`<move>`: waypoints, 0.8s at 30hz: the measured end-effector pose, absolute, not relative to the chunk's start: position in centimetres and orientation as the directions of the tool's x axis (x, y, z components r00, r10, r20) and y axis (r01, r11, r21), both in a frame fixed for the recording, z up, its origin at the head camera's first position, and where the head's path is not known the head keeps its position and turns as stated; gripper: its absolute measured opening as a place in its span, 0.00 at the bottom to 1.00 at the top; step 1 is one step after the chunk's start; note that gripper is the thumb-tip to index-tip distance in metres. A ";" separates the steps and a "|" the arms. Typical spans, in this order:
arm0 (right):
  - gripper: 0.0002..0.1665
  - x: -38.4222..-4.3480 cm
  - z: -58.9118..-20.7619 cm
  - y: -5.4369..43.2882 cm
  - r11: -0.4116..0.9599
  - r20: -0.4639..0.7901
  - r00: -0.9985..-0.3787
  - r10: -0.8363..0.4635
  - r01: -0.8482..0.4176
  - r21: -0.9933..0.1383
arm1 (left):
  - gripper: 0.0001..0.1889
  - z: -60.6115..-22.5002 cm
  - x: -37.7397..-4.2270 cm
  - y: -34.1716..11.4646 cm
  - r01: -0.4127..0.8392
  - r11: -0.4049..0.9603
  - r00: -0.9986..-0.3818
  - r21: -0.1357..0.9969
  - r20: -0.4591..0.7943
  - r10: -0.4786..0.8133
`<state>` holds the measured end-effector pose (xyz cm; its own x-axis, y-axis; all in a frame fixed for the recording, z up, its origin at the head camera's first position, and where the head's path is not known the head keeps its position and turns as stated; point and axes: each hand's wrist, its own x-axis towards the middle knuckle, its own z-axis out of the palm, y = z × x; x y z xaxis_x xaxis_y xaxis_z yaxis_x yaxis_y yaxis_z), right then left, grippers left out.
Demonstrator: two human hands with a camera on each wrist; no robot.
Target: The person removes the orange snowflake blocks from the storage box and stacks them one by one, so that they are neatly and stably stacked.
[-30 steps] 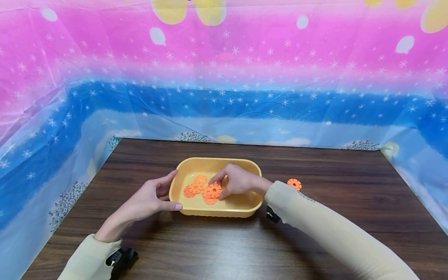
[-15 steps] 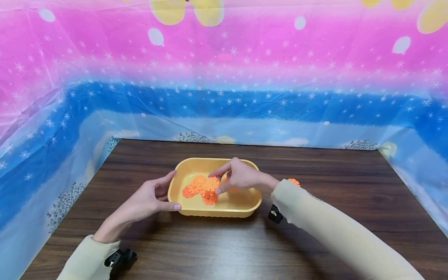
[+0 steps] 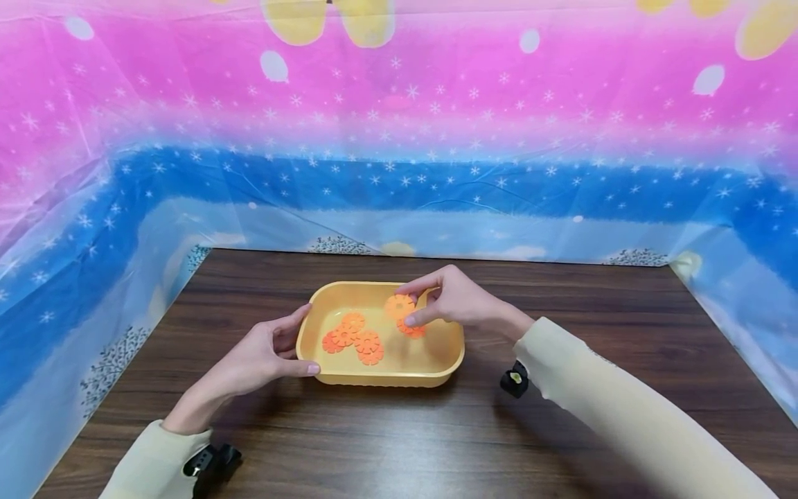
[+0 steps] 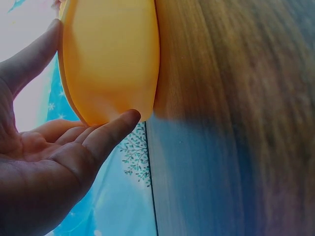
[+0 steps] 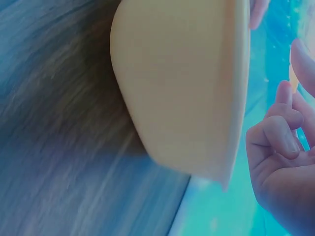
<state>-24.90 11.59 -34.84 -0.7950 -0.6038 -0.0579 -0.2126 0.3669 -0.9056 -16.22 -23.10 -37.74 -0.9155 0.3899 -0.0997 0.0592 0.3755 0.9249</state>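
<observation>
Widest of all, the pink-and-blue snowflake backdrop (image 3: 399,187) wraps the far edge and both sides of the dark wood-grain table (image 3: 386,436). The right cream sleeve (image 3: 630,409) slants in from the near corner, the left cream sleeve (image 3: 152,463) lower down and shorter. At centre sits the yellow plastic tub (image 3: 386,380), upright on the wood. Here's the left hand (image 3: 255,353), gripping the tub's left end, thumb on the near corner, fingers against the outer wall. And the right hand (image 3: 464,298) hangs over the tub's right half, well apart from the left. Black wrist mounts (image 3: 514,380) show below both cuffs. Now the smallest: a notched orange disc (image 3: 400,305), pinched narrowly between right thumb and fingers, above the tub! More orange shows just below it, partly covered. Other notched orange discs (image 3: 345,335) lie overlapping on the tub's floor, towards its left side.
</observation>
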 end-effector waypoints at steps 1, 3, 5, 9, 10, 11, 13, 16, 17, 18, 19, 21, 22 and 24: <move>0.30 -24.9 -34.7 12.0 0.370 -0.051 -0.798 -0.601 -0.220 -0.903 | 0.56 -37.7 -16.2 -23.1 0.058 0.377 -0.916 0.924 -0.101 0.388; 0.30 -24.8 -34.5 12.8 0.384 -0.035 -0.804 -0.594 -0.246 -0.890 | 0.56 -37.7 -16.2 -23.1 0.058 0.380 -0.917 0.923 -0.101 0.386; 0.30 -24.8 -34.3 13.6 0.410 -0.022 -0.813 -0.582 -0.271 -0.871 | 0.56 -37.7 -16.2 -23.1 0.060 0.385 -0.918 0.921 -0.101 0.385; 0.31 -24.8 -34.1 15.4 0.469 -0.022 -0.836 -0.549 -0.286 -0.836 | 0.56 -37.6 -16.1 -23.0 0.063 0.390 -0.918 0.919 -0.100 0.383; 0.31 -24.8 -34.2 15.9 0.478 -0.025 -0.841 -0.540 -0.282 -0.832 | 0.56 -37.6 -16.1 -23.0 0.062 0.390 -0.918 0.919 -0.100 0.383; 0.31 -24.8 -34.2 16.4 0.485 -0.026 -0.846 -0.533 -0.280 -0.828 | 0.56 -37.6 -16.1 -23.0 0.061 0.388 -0.918 0.919 -0.101 0.383; 0.31 -24.9 -34.3 17.5 0.493 -0.015 -0.851 -0.524 -0.289 -0.821 | 0.56 -37.5 -16.1 -22.9 0.060 0.386 -0.918 0.921 -0.100 0.383; 0.31 -24.9 -34.6 19.2 0.489 -0.004 -0.859 -0.512 -0.288 -0.824 | 0.56 -37.6 -16.1 -22.9 0.066 0.384 -0.918 0.921 -0.095 0.384; 0.31 -24.9 -34.7 19.7 0.494 -0.003 -0.863 -0.505 -0.286 -0.821 | 0.56 -37.6 -16.1 -22.9 0.069 0.384 -0.918 0.921 -0.092 0.385; 0.31 -24.9 -34.9 20.2 0.503 -0.004 -0.866 -0.499 -0.286 -0.815 | 0.56 -37.7 -16.2 -22.9 0.073 0.381 -0.917 0.922 -0.088 0.388; 0.32 -24.9 -35.0 20.8 0.514 -0.010 -0.872 -0.489 -0.279 -0.811 | 0.56 -37.7 -16.2 -23.0 0.076 0.378 -0.916 0.923 -0.084 0.391; 0.32 -24.8 -35.3 21.8 0.541 -0.034 -0.885 -0.465 -0.253 -0.802 | 0.56 -37.9 -16.2 -23.0 0.083 0.368 -0.913 0.926 -0.077 0.400; 0.33 -24.8 -35.4 22.3 0.555 -0.043 -0.889 -0.455 -0.246 -0.795 | 0.57 -37.9 -16.2 -23.0 0.085 0.361 -0.912 0.929 -0.074 0.405; 0.33 -24.7 -35.7 23.3 0.578 -0.060 -0.899 -0.433 -0.226 -0.784 | 0.57 -38.0 -16.3 -23.1 0.086 0.346 -0.908 0.934 -0.069 0.413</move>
<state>-24.66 23.30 -35.72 -0.8992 -0.4334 -0.0604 -0.2259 0.5780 -0.7841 -16.26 -23.05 -38.01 -0.9079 0.4134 -0.0693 0.0864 0.3463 0.9341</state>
